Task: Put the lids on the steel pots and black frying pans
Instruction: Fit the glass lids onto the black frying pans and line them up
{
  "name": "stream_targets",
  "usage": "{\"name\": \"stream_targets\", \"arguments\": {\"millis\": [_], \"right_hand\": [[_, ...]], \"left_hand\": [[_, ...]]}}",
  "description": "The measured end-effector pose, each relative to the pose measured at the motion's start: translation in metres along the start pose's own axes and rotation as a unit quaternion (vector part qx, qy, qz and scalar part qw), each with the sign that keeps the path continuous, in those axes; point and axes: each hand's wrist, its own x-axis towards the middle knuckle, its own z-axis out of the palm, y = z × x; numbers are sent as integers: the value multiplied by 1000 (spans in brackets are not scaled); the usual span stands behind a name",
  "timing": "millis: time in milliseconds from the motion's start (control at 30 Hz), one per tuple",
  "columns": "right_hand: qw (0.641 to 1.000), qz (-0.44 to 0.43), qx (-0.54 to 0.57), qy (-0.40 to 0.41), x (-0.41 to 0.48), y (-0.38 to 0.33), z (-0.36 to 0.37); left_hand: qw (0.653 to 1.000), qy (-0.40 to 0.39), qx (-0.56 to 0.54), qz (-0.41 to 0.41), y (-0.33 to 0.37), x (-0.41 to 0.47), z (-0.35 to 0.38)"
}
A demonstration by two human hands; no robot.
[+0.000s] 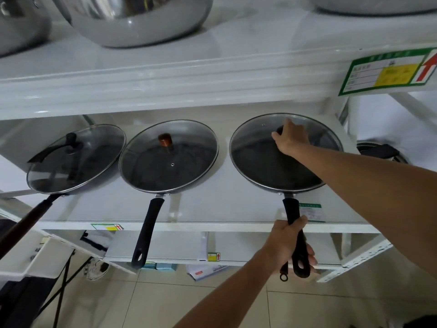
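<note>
Three black frying pans stand in a row on the white middle shelf (212,209), each with a glass lid on it. My right hand (289,138) grips the dark knob of the lid (255,159) on the right pan. My left hand (287,242) is closed around that pan's black handle (292,208), which sticks out past the shelf's front edge. The middle pan's lid (169,166) has a copper knob (164,140). The left pan's lid (75,162) has a black knob. Steel pots (132,20) stand on the upper shelf, cut off by the frame.
The middle pan's black handle (147,230) and the left pan's brown handle (26,223) jut out over the shelf edge. A dark item (378,151) lies right of the right pan. A green and yellow price tag (387,72) hangs on the upper shelf. Tiled floor lies below.
</note>
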Motion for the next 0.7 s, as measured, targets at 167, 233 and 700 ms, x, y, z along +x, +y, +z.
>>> {"name": "stream_targets", "arguments": {"millis": [167, 233, 700], "right_hand": [[1000, -17, -22, -12, 3, 3, 6], [999, -13, -22, -19, 3, 5, 5], [1000, 7, 17, -20, -43, 11, -12]], "left_hand": [[1000, 12, 9, -4, 7, 0, 0], [1000, 16, 10, -7, 8, 1, 2], [998, -18, 43, -49, 11, 0, -5]]}}
